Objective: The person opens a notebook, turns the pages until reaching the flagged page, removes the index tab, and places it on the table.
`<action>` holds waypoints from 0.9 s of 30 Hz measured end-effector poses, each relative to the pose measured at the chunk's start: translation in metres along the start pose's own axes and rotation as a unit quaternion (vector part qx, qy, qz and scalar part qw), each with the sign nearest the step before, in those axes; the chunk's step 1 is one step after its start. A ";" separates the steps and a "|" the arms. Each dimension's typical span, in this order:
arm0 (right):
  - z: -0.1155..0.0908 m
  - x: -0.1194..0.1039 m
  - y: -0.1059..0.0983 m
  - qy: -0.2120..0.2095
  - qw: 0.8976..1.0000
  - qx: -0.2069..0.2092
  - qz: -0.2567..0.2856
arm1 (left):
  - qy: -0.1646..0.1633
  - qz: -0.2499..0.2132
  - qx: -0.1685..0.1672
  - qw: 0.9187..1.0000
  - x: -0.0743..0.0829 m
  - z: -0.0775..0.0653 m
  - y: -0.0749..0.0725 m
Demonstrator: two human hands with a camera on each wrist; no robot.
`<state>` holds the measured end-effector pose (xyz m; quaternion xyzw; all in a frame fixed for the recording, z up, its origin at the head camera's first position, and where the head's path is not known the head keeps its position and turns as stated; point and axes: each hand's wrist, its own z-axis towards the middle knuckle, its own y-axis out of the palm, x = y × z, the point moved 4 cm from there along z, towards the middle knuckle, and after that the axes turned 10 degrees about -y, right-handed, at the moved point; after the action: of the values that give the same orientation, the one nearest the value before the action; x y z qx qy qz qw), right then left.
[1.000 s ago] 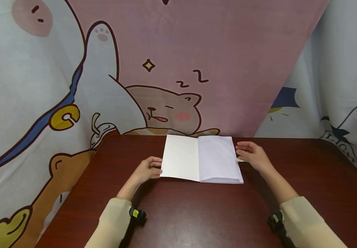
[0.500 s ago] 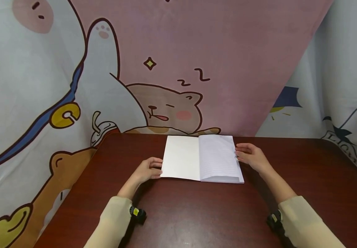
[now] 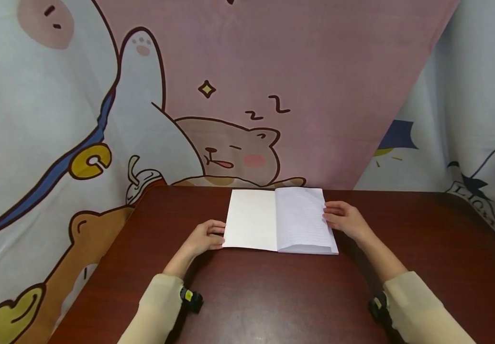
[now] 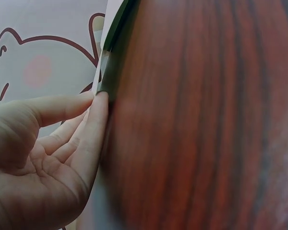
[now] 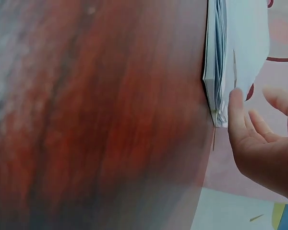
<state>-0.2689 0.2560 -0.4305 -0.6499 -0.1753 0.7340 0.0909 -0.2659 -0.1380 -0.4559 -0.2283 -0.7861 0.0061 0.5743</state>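
Note:
An open notebook (image 3: 301,220) lies on the table, its blank white left side (image 3: 250,220) flat and its lined right page slightly raised along the bottom edge. My left hand (image 3: 204,237) pinches the outer left edge of the cover between thumb and fingertips, as the left wrist view shows at close range. At the opposite edge, my right hand (image 3: 347,220) has its fingertips against the side of the pages. In the right wrist view, the index fingertip (image 5: 235,96) meets a lifted page (image 5: 247,43), while the thumb (image 5: 278,99) stands apart from it.
The dark red-brown wooden table (image 3: 247,296) extends toward me and to both sides. Behind it hangs a cloth (image 3: 337,95) printed with cartoon animals. Each wrist carries a small black camera (image 3: 192,299) beside a cream sleeve (image 3: 154,306).
My right hand has shifted slightly left, its fingertips now over the page edge. A pale yellowish strip seen beside the notebook a second ago is out of sight. The left hand stays put.

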 end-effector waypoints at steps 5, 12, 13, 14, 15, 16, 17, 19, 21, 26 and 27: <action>0.002 -0.003 0.003 0.000 1.000 -0.005 -0.019 | -0.001 0.004 0.000 1.000 -0.001 -0.002 0.000; 0.004 -0.007 0.004 0.006 0.999 0.006 -0.040 | -0.010 0.003 0.001 1.000 -0.002 -0.001 0.000; 0.004 -0.009 0.004 0.005 0.999 0.008 -0.041 | -0.012 0.003 0.001 1.000 -0.002 -0.001 -0.001; 0.005 -0.010 0.004 0.003 0.999 0.010 -0.041 | -0.012 0.002 0.002 1.000 -0.003 0.000 -0.002; 0.005 -0.012 0.004 0.001 0.999 0.011 -0.039 | -0.013 0.002 0.002 1.000 -0.002 0.000 -0.002; 0.005 -0.013 0.004 -0.001 0.999 0.013 -0.040 | -0.013 0.000 0.001 1.000 -0.002 0.000 -0.003; 0.005 -0.015 0.004 -0.003 0.999 0.014 -0.040 | -0.012 -0.002 0.000 1.000 -0.002 0.001 -0.003; 0.006 -0.017 0.003 -0.006 0.999 0.016 -0.045 | -0.014 -0.007 -0.001 1.000 -0.002 0.001 -0.004; 0.006 -0.020 0.003 -0.006 0.999 0.016 -0.051 | -0.012 -0.011 -0.005 1.000 -0.002 0.001 -0.004; 0.008 -0.024 0.006 -0.004 0.998 0.015 -0.055 | -0.016 -0.024 -0.015 0.999 -0.007 -0.001 -0.003; 0.008 -0.026 0.007 -0.006 0.998 0.014 -0.054 | -0.015 -0.027 -0.018 0.999 -0.008 -0.002 -0.003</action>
<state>-0.2729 0.2393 -0.4084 -0.6338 -0.2001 0.7343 0.1383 -0.2634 -0.1442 -0.4619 -0.2172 -0.8007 -0.0205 0.5579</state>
